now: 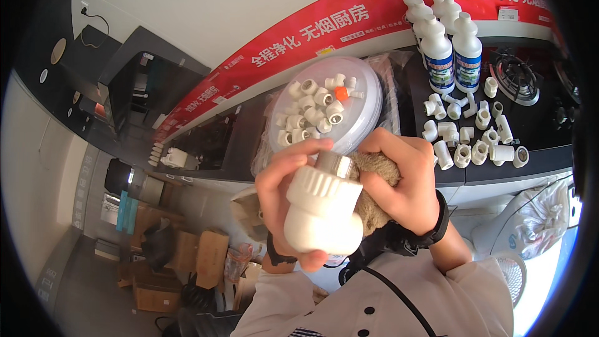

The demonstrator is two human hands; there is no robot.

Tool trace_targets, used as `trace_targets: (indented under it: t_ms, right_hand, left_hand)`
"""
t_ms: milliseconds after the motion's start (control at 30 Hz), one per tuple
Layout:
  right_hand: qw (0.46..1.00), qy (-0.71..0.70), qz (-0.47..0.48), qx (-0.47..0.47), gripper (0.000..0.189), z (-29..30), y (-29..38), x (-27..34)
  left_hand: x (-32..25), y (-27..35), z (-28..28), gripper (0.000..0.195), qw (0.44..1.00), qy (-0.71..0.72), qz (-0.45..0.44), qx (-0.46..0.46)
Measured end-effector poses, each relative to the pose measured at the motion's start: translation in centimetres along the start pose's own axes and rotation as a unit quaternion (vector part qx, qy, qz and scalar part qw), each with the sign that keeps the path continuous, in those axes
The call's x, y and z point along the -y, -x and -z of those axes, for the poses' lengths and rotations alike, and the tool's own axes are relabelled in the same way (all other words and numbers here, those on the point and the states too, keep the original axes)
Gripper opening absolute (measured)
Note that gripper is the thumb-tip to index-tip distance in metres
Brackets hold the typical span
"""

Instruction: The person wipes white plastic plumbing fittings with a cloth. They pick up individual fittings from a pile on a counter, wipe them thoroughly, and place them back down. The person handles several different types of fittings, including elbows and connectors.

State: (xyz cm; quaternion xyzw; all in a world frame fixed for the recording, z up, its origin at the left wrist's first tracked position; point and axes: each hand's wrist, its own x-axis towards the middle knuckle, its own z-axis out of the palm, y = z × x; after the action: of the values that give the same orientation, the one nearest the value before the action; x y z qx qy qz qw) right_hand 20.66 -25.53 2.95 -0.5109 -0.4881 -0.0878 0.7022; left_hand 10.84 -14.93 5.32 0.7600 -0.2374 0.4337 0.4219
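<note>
A white plastic elbow pipe fitting with a threaded metal end (pixel 323 210) is held up close to the camera. My left hand (pixel 276 192) grips it from the side, fingers at the metal end and thumb tip below. In my right hand (pixel 402 182) is a bunched brown cloth (pixel 376 201), pressed against the side of the fitting near its metal collar. Beyond my hands, several white pipe fittings (pixel 306 102) lie heaped on a round translucent plastic lid (pixel 360 117). One piece among them has an orange part (pixel 342 93).
More white fittings (pixel 479 152) spread over the black gas stove top at right. Several white bottles (pixel 438 56) stand behind them, beside a burner (pixel 514 77). A plastic-wrapped bag (pixel 538 217) and a fan (pixel 512 276) are low at right. Cardboard boxes (pixel 210 257) sit on the floor at left.
</note>
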Motion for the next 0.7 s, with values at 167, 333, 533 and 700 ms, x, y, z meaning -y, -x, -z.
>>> trace_targets:
  t_ms: [167,333,533,700]
  right_hand:
    - [0.998,-0.046,-0.044,0.006,0.012,-0.2,0.1,0.3]
    - [0.997,-0.063,-0.033,-0.009,0.01,-0.8,-0.2,0.3]
    - [0.997,-0.07,0.023,0.007,0.009,-2.1,-0.7,0.2]
    - [0.995,-0.036,0.066,0.063,0.012,-2.8,-1.0,0.7]
  left_hand:
    - [1.1,-0.5,0.8,0.087,0.996,-0.085,0.021,0.018]
    - [1.4,-0.2,2.4,0.092,0.993,-0.061,0.048,0.085]
    - [1.3,0.0,4.2,0.092,0.989,-0.049,0.087,0.111]
    - [-0.1,-0.6,5.6,0.083,0.965,-0.115,0.213,0.097]
